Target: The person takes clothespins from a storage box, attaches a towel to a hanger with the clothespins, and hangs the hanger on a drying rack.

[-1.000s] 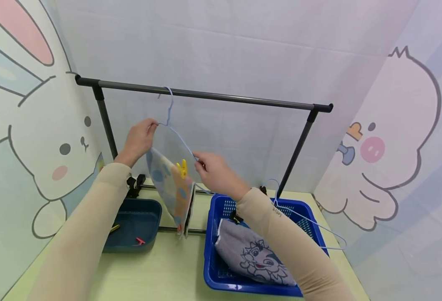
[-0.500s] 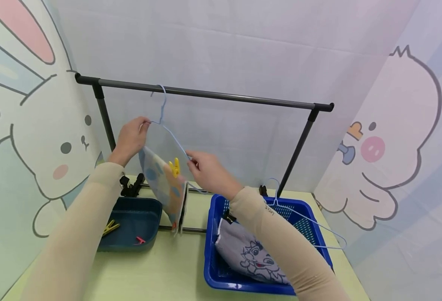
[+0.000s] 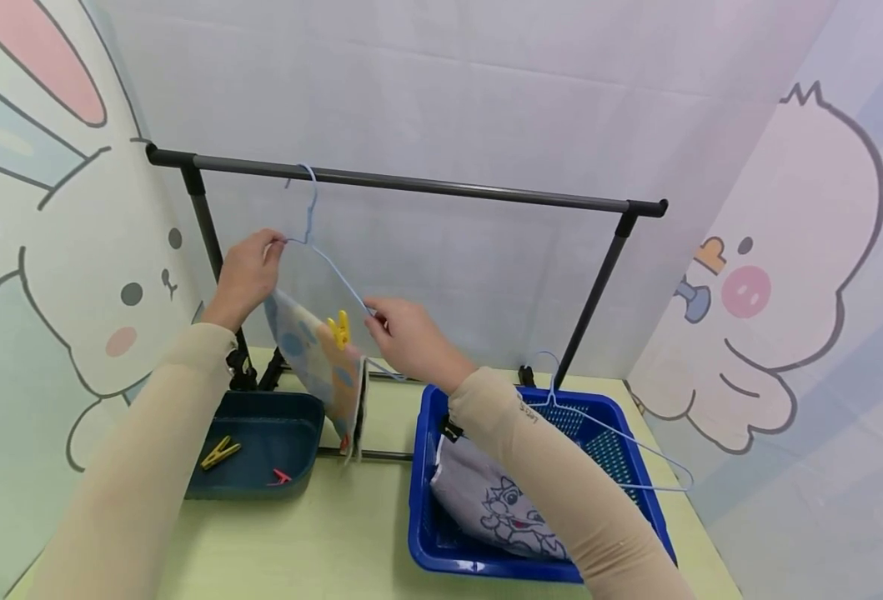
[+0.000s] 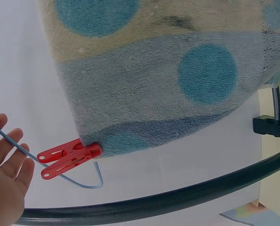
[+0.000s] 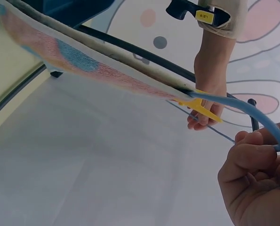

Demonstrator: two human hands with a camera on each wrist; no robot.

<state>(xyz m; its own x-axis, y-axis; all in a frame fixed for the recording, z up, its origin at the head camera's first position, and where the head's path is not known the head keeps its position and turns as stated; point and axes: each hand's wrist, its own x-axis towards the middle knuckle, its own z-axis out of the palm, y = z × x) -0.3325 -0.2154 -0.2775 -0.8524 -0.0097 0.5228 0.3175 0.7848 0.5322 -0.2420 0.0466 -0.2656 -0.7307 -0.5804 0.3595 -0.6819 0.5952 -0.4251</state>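
A light blue clothes hanger has its hook over the rack's bar. My left hand pinches the hanger close to its neck. Lower down the other sloping arm, my right hand grips the wire with curled fingers. A dotted pastel towel hangs from the hanger, folded over its lower part. On the towel's top edge sits a yellow clothespin. The left wrist view shows a red clothespin clamped at another corner of the towel, beside the left fingers.
A dark teal tray at left holds a yellow clothespin and a red clothespin. At right, a blue basket contains a grey towel with a cartoon print. Another blue hanger lies across its rim.
Both hands have moved left with the hanger, its hook sliding left along the bar. The towel has shifted left with it, and the yellow clothespin in the tray has come into fuller view.
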